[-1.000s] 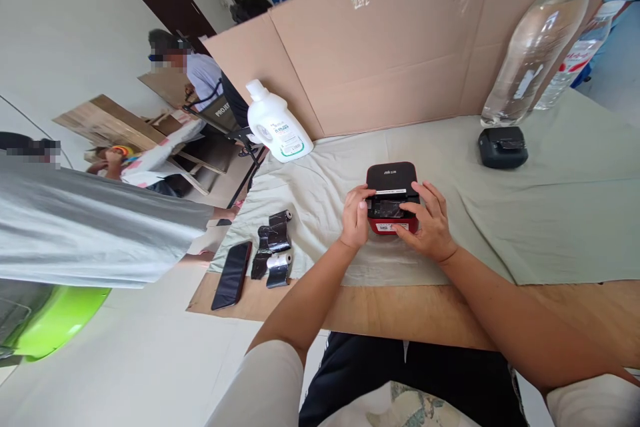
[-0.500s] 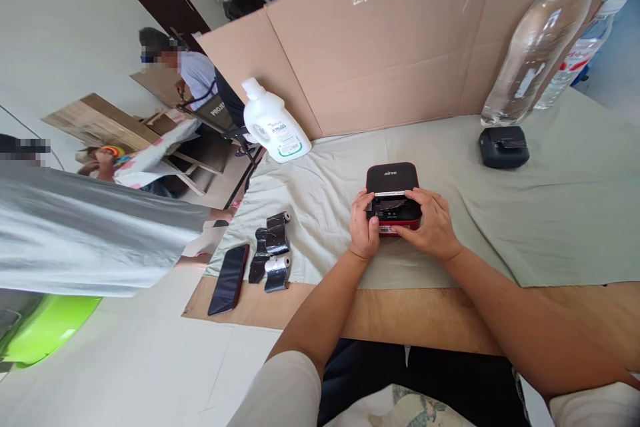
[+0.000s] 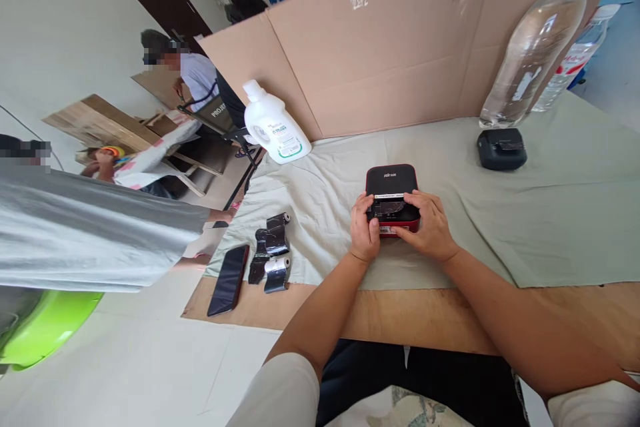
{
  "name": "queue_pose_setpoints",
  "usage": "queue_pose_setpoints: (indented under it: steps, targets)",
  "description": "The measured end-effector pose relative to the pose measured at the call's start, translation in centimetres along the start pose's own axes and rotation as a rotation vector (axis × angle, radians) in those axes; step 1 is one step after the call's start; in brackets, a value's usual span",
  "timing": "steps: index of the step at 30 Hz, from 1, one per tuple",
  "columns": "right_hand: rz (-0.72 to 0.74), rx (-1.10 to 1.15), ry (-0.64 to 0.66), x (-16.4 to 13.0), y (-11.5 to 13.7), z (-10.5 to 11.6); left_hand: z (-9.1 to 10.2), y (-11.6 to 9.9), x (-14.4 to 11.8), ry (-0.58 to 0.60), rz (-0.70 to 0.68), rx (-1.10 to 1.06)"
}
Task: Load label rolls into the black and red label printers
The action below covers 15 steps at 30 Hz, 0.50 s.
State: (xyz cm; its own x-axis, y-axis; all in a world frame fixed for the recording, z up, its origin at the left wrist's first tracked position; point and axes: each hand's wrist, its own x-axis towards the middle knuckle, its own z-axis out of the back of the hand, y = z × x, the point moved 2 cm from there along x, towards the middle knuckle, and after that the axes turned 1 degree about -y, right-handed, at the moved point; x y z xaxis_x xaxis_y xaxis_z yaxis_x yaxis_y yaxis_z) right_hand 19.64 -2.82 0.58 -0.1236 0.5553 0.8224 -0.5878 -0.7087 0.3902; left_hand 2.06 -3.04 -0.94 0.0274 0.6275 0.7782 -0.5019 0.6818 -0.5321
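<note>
On the green cloth (image 3: 500,227), red printer (image 3: 392,195) between both hands, left hand (image 3: 365,235) and right hand (image 3: 427,228) gripping its sides

A small red and black label printer (image 3: 392,181) sits on the pale green cloth (image 3: 550,213) covering the wooden table (image 3: 400,320), near its front edge. The left hand (image 3: 364,233) rests at its left side, the right hand (image 3: 425,230) on its front. Left of it lie dark paper rolls (image 3: 273,253), then a black phone (image 3: 229,279). Behind stands a brown cardboard screen (image 3: 400,47), with a white plastic jug (image 3: 275,123) at its left end. Far right, a black printer (image 3: 501,149) sits before a tall clear water bottle (image 3: 535,43).
</note>
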Motion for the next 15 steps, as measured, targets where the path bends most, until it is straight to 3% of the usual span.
queue_pose_setpoints:
  steps: [3, 7, 9, 12, 15]
  targets:
    - [-0.074, 0.101, -0.04, -0.5, -0.9, -0.1, -0.1, 0.7, -0.6, 0.0, 0.104, -0.034]
    - [-0.416, 0.146, -0.101, -1.6, -3.4, -0.7, -0.2, 2.9, -1.3, -0.006, 0.453, -0.278]
    - [-0.56, 0.154, -0.018, -1.9, -4.2, -1.3, -0.4, 3.7, -1.5, 0.052, 0.614, -0.45]
    - [-0.678, 0.175, 0.126, -1.9, -4.5, -1.8, -0.8, 3.6, -1.4, 0.121, 0.747, -0.656]
    - [-0.74, 0.202, 0.155, -1.8, -4.2, -1.8, -0.8, 2.6, -1.0, 0.098, 0.856, -0.773]
